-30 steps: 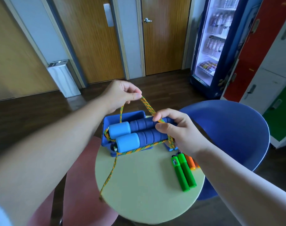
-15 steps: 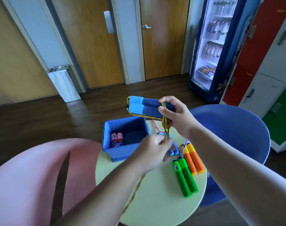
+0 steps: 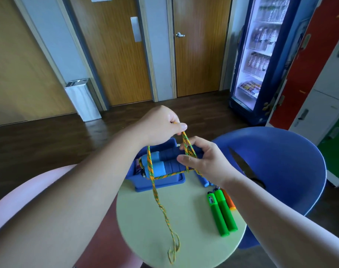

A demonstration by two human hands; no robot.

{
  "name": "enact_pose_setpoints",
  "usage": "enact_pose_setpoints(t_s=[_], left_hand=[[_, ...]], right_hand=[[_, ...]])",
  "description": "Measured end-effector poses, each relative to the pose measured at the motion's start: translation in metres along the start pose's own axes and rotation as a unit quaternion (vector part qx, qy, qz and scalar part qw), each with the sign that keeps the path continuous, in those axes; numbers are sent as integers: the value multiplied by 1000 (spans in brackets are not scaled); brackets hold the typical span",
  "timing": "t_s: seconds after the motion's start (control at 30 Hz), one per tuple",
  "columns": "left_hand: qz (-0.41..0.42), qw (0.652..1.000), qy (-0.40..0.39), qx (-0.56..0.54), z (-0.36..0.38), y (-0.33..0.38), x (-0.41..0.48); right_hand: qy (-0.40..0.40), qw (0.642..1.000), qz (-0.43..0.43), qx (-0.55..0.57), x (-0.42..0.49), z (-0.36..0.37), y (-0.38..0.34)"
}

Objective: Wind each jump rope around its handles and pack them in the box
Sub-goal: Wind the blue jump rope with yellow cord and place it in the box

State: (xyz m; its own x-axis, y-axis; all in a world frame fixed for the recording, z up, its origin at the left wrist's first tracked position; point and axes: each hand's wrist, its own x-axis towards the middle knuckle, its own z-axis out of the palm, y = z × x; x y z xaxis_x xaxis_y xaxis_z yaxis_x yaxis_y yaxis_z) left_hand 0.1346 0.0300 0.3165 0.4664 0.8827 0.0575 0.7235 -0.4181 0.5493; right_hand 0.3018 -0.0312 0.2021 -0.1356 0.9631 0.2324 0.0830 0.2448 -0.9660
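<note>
The left hand's [image 3: 161,122] fingers [image 3: 182,126] pinch a loop of yellow, green and orange braided rope [image 3: 155,192] and hold it up taut above the bundle. The right hand's [image 3: 205,161] fingers [image 3: 184,158] curl around the dark ends of two thick blue foam jump-rope handles [image 3: 164,161], which lie side by side with their light blue ends pointing left. Two strands run from the left pinch down across the handles beside the right thumb. Another strand crosses the light blue ends, and one runs along under the pair. The loose remainder hangs down onto the round pale green table [image 3: 184,219] and ends in a small curl near its front edge.

The bundle is held just above an open blue plastic box [image 3: 161,182] at the back of the table. Right of the box, two bright green plastic handles [image 3: 220,211] lie together, touching orange handles [image 3: 229,202] partly hidden by the right forearm. Small blue handles [image 3: 203,181] show beside the right wrist. A pink chair [image 3: 19,194] stands to the left of the table and a blue chair [image 3: 280,161] to the right.
</note>
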Motion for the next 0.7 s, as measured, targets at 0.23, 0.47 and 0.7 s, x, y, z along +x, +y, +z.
enact_pose_setpoints(t_s=[0.23,0.47,0.7], left_hand=[[-2,1000,-15,13,2,1,8],[7,999,-49,13,4,8,16],[40,992,-98,70,0,19,29]], right_hand=[[66,997,-38,7,-13,-6,-5],[74,994,-84,7,-20,-7,-14],[11,999,-37,4,-26,-6,-10]])
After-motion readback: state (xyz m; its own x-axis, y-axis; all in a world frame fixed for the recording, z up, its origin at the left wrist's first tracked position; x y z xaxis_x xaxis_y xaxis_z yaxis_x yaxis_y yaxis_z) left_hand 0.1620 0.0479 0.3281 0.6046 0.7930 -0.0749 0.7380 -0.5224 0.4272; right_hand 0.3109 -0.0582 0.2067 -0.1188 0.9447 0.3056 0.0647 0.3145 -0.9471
